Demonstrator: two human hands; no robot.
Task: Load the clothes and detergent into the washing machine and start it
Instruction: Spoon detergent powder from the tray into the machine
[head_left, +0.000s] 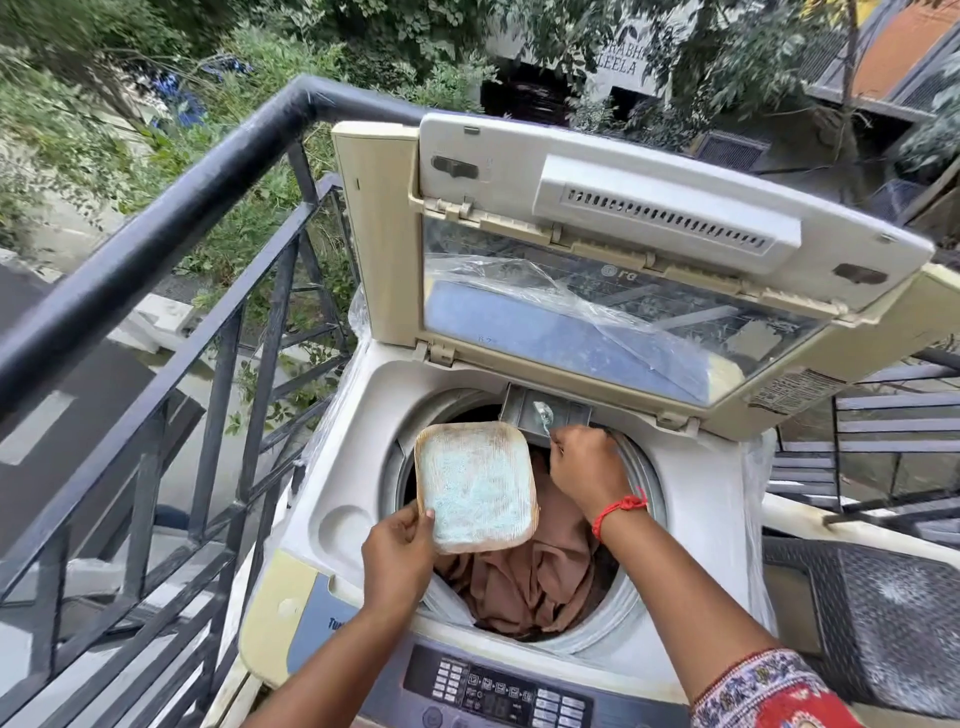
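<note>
Here, left hand (397, 558) pinches the square beige leaf plate (476, 492) dusted with blue-white detergent powder over the open top-load washing machine's (696, 499) drum — brown clothes (540, 577) inside — while right hand (587, 470) grips a small metal spoon (543, 415) at the far grey dispenser tray (545, 413).

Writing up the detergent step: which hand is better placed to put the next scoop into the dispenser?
Right hand: it grips the spoon at the dispenser tray. The left hand is occupied holding the powder plate.
</note>
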